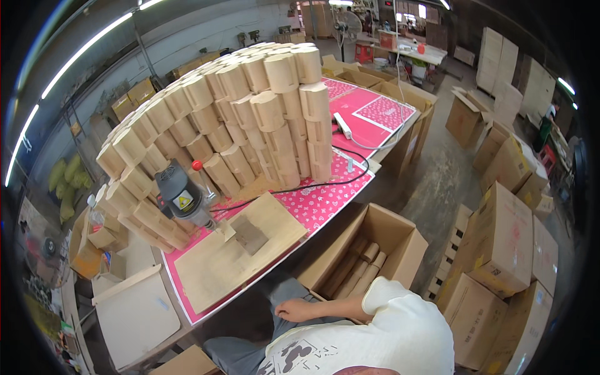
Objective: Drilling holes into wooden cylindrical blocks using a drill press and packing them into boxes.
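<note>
On the lap, at the lower middle of the view, the right hand rests palm down on grey trousers, fingers loosely curled, holding nothing. Left hand not visible. Just ahead of the hand stands an open cardboard box with wooden pieces inside. Ahead and to its left, a wooden board lies on the pink table; a grey drill press with a red knob stands over it. Beyond, a tall stack of wooden blocks.
</note>
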### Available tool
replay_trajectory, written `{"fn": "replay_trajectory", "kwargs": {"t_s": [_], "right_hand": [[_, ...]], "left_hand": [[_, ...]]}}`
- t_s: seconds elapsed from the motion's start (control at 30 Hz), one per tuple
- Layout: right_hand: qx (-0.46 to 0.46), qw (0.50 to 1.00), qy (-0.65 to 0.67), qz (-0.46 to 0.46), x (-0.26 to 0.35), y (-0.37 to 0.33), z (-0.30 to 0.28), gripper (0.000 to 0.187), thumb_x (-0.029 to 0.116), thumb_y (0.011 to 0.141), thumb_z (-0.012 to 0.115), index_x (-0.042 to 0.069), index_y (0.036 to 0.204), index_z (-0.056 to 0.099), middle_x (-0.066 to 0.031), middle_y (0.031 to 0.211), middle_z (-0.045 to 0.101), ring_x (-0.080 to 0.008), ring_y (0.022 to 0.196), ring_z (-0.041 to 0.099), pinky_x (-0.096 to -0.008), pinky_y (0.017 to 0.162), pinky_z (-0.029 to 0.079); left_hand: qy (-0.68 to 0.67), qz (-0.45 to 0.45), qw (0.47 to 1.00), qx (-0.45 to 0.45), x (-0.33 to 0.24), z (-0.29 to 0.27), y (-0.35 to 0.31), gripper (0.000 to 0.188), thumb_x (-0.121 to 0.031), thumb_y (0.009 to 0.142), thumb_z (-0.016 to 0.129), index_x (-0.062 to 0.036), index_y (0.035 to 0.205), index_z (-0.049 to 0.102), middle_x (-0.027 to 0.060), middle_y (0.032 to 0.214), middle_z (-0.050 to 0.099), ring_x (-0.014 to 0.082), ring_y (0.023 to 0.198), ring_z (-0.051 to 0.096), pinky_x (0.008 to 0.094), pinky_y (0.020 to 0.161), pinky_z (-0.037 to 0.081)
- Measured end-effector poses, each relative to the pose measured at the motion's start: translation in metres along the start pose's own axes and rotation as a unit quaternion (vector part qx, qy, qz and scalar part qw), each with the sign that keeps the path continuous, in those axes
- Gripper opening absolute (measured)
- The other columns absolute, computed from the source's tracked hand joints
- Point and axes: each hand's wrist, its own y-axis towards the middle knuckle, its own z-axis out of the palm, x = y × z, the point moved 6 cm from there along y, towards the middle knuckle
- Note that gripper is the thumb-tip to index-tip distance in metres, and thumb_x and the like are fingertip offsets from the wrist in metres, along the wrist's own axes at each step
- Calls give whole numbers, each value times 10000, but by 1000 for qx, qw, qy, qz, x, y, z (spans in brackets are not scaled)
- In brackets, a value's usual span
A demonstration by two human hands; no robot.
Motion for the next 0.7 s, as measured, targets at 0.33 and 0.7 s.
{"fn": "replay_trajectory", "kwargs": {"t_s": [0.33, 0.7], "right_hand": [[-50, 998, 45, 9, -8, -5, 5, 284, 263, 1082, 600, 124, 1245, 786, -159, 1202, 826, -409, 1119, 783, -543, 985, 604], [-81, 994, 78, -1, -14, -5, 0, 261, 222, 1063, 604, 90, 1205, 779, -169, 1195, 823, -403, 1157, 774, -544, 1006, 589]], "left_hand": [[38, 121, 990, 54, -59, -18, -37, 401, -208, 1147, 660, 38, 1464, 660, 193, 1443, 736, 329, 1309, 661, 428, 1157, 512], [-342, 175, 828, 408, -185, 118, -83, 607, -134, 1063, 735, -128, 1638, 540, 88, 1635, 619, 253, 1458, 632, 482, 1139, 599]]}}
